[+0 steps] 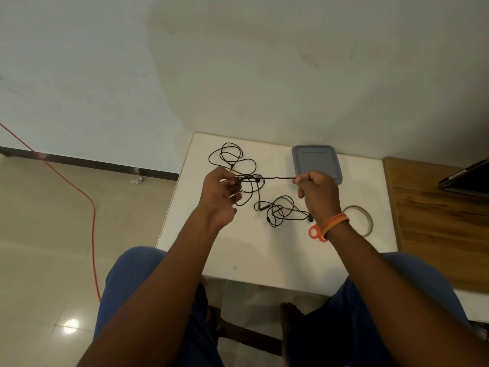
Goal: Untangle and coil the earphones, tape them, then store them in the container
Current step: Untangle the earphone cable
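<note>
The black earphones [239,178] lie in a loose tangle on the white table [254,250], their loops spread from left of the container [316,162] down toward the table's middle. The left hand [221,197], left of the container, pinches the knotted part with curled fingers; the right hand [316,190], just in front of the container's near edge, pinches one strand, which is stretched taut and straight between the two hands, above the table. The container, with its grey lid on, sits near the table's far edge, close to the wall. In front and right of it the tape roll [363,218] lies flat near the table's right edge, and an orange handle, perhaps of scissors [315,231], shows beside the right wrist. In front of the container, the near strip of table is bare up to its front edge.
</note>
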Available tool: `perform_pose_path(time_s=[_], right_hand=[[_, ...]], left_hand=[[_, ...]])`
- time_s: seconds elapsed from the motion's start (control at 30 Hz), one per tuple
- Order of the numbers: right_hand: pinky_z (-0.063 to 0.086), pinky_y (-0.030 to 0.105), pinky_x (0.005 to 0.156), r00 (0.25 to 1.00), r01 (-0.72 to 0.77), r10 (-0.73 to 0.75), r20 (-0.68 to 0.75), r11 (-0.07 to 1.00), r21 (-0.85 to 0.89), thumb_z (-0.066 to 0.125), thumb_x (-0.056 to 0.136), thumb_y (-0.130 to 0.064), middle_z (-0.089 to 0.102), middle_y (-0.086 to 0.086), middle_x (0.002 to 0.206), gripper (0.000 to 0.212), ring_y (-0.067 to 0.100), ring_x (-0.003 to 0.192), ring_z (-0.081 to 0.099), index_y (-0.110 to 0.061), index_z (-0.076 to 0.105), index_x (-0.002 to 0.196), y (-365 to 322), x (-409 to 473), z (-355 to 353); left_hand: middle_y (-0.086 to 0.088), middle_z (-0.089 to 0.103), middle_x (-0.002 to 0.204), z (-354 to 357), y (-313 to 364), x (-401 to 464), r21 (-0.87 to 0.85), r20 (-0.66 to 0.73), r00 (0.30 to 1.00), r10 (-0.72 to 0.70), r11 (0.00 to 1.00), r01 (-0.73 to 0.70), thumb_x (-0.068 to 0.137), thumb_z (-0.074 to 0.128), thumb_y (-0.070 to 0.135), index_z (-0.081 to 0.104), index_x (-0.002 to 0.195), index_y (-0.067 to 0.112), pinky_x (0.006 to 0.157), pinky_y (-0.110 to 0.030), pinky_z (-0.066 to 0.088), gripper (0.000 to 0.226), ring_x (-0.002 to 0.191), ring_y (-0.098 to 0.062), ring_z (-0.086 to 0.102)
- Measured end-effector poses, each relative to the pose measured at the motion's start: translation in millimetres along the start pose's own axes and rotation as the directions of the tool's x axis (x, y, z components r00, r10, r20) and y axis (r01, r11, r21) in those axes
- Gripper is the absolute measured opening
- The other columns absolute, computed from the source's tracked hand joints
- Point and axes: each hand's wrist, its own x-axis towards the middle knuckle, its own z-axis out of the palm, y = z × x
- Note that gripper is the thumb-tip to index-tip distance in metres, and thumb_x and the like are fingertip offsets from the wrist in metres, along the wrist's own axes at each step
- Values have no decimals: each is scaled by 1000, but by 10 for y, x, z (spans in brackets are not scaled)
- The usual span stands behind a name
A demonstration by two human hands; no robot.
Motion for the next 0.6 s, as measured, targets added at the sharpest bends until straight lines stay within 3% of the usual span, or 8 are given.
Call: perform_pose_path(time_s=[0.07, 0.27, 0.4, 0.5, 0.6], right_hand=[[39, 2, 48, 1000, -17, 17, -1, 1000, -4, 56, 88, -7, 54, 2, 57, 22, 11, 56, 51, -11, 61, 67, -5, 3, 0], [38, 10, 39, 995, -36, 44, 95, 996, -84, 55, 88, -10, 62, 2, 63, 15, 2, 50, 54, -10, 67, 79, 6, -15, -17], [33, 11, 42, 973, -70, 57, 224, 996, 53, 62, 91, -23, 49, -5, 54, 17, 2, 43, 41, -10, 72, 89, -27, -57, 17], [35, 20, 46, 902, -160, 95, 421, 980, 122, 56, 94, -40, 53, 4, 56, 31, 12, 47, 41, -14, 73, 99, -52, -108, 39], [45, 29, 57, 818, -290, 129, 560, 934, 208, 54, 95, -39, 66, 12, 74, 35, 18, 54, 54, -10, 70, 106, -49, -169, 98]], left_hand=[[4, 53, 74, -15, 4, 3, -38, 24, 1000, -10, 999, 11, 72, 53, 29, 46, 51, 22, 74, -35, 26, 24, 73, -16, 44], [3, 60, 69, 43, -35, -33, 3, 135, 985, 104, 994, -106, 87, 45, 12, 52, 72, 16, 66, -29, 35, 18, 71, -16, 63], [1, 56, 66, 19, -48, -6, 140, 130, 975, 178, 970, -196, 90, 42, 9, 48, 68, 14, 64, -30, 36, 23, 57, -14, 60], [-4, 50, 61, 49, -83, -32, 155, 188, 959, 212, 958, -242, 89, 37, 2, 41, 64, 11, 58, -29, 38, 27, 48, -17, 48], [-7, 47, 61, 108, -122, -43, 225, 276, 937, 215, 933, -281, 85, 37, 1, 38, 63, 13, 56, -29, 39, 25, 55, -20, 44]])
